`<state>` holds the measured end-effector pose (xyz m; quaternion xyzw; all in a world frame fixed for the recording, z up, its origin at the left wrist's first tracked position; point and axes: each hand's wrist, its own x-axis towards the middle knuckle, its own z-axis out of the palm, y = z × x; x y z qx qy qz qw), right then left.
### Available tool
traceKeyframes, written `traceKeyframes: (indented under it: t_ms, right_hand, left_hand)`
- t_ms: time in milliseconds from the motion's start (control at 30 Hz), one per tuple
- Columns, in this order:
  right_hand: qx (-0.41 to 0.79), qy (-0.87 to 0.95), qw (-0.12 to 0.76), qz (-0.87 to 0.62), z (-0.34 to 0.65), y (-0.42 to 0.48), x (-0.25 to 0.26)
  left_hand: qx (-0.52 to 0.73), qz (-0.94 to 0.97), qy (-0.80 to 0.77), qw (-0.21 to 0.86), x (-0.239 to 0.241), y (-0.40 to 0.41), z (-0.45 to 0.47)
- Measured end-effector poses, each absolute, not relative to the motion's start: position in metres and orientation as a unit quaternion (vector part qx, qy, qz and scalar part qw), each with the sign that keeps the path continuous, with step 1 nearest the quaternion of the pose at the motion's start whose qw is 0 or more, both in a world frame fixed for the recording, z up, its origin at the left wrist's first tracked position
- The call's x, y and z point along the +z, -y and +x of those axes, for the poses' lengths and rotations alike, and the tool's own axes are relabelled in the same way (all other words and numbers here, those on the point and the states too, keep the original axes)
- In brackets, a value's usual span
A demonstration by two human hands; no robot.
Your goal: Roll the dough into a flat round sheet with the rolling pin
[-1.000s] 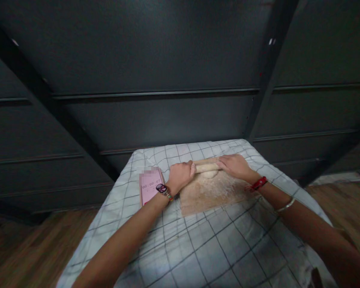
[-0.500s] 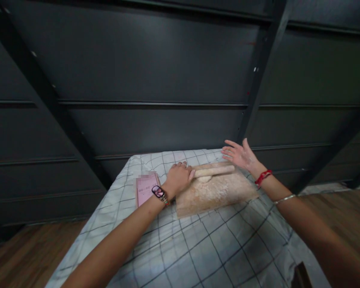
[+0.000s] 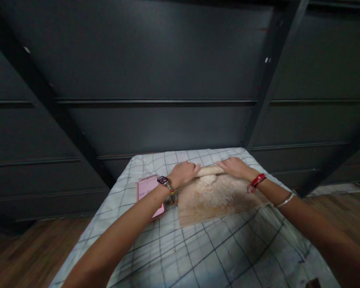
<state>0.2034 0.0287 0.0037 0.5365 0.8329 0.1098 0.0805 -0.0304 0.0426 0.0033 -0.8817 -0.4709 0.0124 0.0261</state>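
Observation:
A wooden rolling pin (image 3: 209, 171) lies across the far part of a floured wooden board (image 3: 216, 200), on top of a small lump of pale dough (image 3: 208, 179). My left hand (image 3: 183, 173) rests on the pin's left end with the fingers laid flat over it. My right hand (image 3: 233, 167) lies flat on the pin's right end, fingers stretched out. A dark watch and a beaded band sit on my left wrist. A red band and a silver bangle are on my right arm.
The board sits on a table under a white cloth with a dark grid (image 3: 198, 256). A pink phone (image 3: 148, 194) lies left of the board, partly under my left wrist. A dark panelled wall (image 3: 156, 80) rises just behind the table. Wooden floor shows on both sides.
My right hand, lifted open off the pin half a second ago, has come back down onto its right end. The left hand stayed on the pin and its fingers flattened.

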Motion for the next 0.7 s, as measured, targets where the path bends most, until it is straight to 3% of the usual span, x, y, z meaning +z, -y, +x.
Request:
traceKeyframes:
  t_ms: [200, 400, 600, 700]
  right_hand:
    - [0.098, -0.861, 0.076, 0.494, 0.212, -0.041, 0.02]
    - [0.205, -0.831, 0.031, 0.517, 0.219, -0.038, 0.082]
    - [0.175, -0.833, 0.105, 0.515, 0.207, -0.041, 0.025]
    - [0.172, -0.819, 0.092, 0.54, 0.205, -0.04, -0.013]
  left_hand:
    - [0.019, -0.895, 0.445, -0.017, 0.024, -0.049, -0.035]
    - [-0.082, -0.852, 0.513, 0.063, 0.087, -0.047, -0.034]
    - [0.002, -0.875, 0.482, 0.049, 0.027, -0.052, -0.029]
    - [0.006, -0.88, 0.469, 0.075, -0.001, -0.046, -0.027]
